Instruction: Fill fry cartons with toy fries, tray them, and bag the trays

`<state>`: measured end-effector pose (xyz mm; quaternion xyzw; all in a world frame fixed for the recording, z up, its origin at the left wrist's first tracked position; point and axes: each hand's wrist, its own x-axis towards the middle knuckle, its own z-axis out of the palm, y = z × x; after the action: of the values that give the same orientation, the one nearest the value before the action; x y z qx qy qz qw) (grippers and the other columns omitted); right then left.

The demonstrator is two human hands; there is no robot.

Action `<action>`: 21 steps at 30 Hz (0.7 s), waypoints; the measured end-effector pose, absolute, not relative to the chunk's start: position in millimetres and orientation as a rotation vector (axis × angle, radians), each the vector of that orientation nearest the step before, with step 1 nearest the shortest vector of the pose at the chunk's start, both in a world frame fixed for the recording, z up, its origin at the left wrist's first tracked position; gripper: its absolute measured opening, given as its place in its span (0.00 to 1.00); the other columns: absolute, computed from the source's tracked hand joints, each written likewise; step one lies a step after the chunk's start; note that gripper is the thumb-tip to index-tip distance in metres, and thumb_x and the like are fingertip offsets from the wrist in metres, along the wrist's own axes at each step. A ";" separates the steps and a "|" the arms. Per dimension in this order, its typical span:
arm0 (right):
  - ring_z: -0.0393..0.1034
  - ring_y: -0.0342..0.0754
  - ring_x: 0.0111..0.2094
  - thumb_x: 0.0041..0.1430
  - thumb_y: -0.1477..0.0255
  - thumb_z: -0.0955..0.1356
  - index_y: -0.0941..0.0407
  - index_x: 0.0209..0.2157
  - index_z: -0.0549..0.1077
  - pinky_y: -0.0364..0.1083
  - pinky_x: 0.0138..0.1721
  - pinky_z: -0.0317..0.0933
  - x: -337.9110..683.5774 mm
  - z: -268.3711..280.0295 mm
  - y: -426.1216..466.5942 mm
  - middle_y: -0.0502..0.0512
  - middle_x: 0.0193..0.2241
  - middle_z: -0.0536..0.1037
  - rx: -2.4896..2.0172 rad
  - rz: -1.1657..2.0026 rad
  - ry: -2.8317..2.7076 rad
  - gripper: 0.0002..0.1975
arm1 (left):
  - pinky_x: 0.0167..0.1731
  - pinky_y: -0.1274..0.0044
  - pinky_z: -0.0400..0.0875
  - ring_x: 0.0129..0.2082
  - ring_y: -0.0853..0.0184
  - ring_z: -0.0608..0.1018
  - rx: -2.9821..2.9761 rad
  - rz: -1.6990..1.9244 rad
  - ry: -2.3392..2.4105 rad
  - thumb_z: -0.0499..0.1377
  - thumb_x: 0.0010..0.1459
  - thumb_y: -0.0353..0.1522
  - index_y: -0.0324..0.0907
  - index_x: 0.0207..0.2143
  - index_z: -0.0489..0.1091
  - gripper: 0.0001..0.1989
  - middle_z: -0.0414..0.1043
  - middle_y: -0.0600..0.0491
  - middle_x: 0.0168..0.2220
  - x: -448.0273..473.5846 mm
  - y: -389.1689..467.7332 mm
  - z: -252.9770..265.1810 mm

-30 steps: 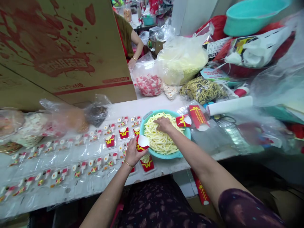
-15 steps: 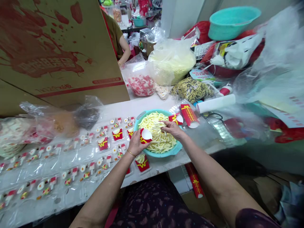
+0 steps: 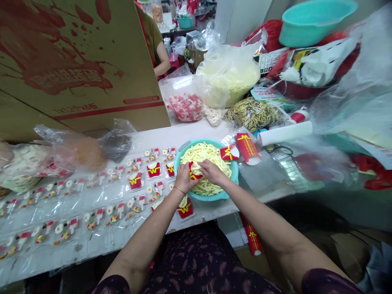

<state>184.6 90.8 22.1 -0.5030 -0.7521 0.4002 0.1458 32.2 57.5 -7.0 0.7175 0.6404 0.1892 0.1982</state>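
Note:
My left hand (image 3: 184, 179) grips a small red fry box (image 3: 193, 174) with a yellow W, above a turquoise basin (image 3: 211, 198). Pale yellow toy fries (image 3: 200, 152) heap up inside this basin. At the mouth of the box, the fingers of my right hand (image 3: 213, 173) are pinched together on pale fries, partly hidden by the fingers. A flattened red fry box (image 3: 229, 153) lies over the basin's right rim. Left of the basin, filled fry boxes sit in clear trays, one of them a red box (image 3: 135, 180).
Rows of clear trays (image 3: 114, 212) with small toy foods cover the table's left. A stack of red boxes (image 3: 247, 148) lies right of the basin. Behind stand a large carton (image 3: 101, 73), bags of pink-white pieces (image 3: 186, 107) and pale fries (image 3: 228, 83). Another person's arm (image 3: 162, 59) shows beyond.
My right hand has moved left from the fry heap to the box's mouth, bringing fries. My left hand has tilted the box, whose opening now shows pale fries. The view has shifted slightly.

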 end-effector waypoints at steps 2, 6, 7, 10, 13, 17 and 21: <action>0.66 0.45 0.38 0.53 0.77 0.63 0.58 0.40 0.73 0.45 0.42 0.59 182.7 23.1 93.1 0.57 0.36 0.72 -1.411 1.029 -2.312 0.13 | 0.46 0.67 0.62 0.44 0.59 0.66 2.032 0.544 1.790 0.62 0.38 0.33 0.38 0.48 0.54 0.34 0.62 0.48 0.41 34.2 57.2 -7.6; 0.66 0.44 0.37 0.49 0.74 0.67 0.58 0.41 0.71 0.43 0.40 0.58 185.8 25.6 99.2 0.55 0.37 0.73 -1.343 1.077 -2.230 0.15 | 0.46 0.67 0.62 0.43 0.59 0.67 2.043 0.661 1.782 0.62 0.39 0.35 0.38 0.48 0.54 0.33 0.62 0.47 0.41 34.2 56.1 -10.0; 0.66 0.44 0.35 0.48 0.74 0.68 0.59 0.40 0.72 0.43 0.38 0.58 186.0 25.9 100.0 0.54 0.35 0.74 -1.350 1.084 -2.206 0.15 | 0.45 0.67 0.63 0.43 0.59 0.67 2.046 0.695 1.772 0.62 0.39 0.35 0.38 0.48 0.54 0.33 0.62 0.48 0.41 34.3 55.7 -11.0; 0.65 0.43 0.29 0.45 0.76 0.68 0.60 0.32 0.74 0.41 0.33 0.57 182.9 26.2 100.1 0.51 0.27 0.74 -1.367 1.091 -2.218 0.08 | 0.44 0.66 0.63 0.41 0.60 0.67 2.066 0.792 1.721 0.62 0.39 0.33 0.39 0.46 0.55 0.31 0.63 0.48 0.40 36.8 54.2 -14.9; 0.64 0.41 0.26 0.46 0.77 0.67 0.59 0.27 0.75 0.40 0.29 0.57 181.8 27.0 100.8 0.48 0.22 0.72 -1.276 1.216 -2.249 0.05 | 0.43 0.66 0.64 0.41 0.60 0.68 2.050 0.872 1.687 0.63 0.38 0.33 0.39 0.45 0.56 0.30 0.63 0.48 0.39 39.7 52.9 -18.2; 0.66 0.42 0.27 0.44 0.76 0.69 0.58 0.33 0.75 0.40 0.31 0.58 186.4 28.2 102.1 0.48 0.25 0.75 -1.256 1.312 -2.170 0.11 | 0.42 0.67 0.64 0.40 0.60 0.68 1.970 0.949 1.667 0.64 0.37 0.34 0.39 0.44 0.57 0.30 0.63 0.49 0.38 39.7 52.3 -18.7; 0.67 0.42 0.29 0.46 0.81 0.66 0.58 0.27 0.76 0.40 0.33 0.57 179.7 27.8 92.1 0.50 0.26 0.75 -1.265 1.158 -2.246 0.07 | 0.42 0.67 0.64 0.40 0.61 0.68 1.922 0.996 1.655 0.63 0.37 0.32 0.40 0.41 0.58 0.26 0.63 0.50 0.37 40.9 50.5 -16.4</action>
<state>179.7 92.1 27.8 -0.4422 -0.7849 0.4045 0.1573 40.9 50.5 -16.4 0.6902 0.5942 0.3575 0.2067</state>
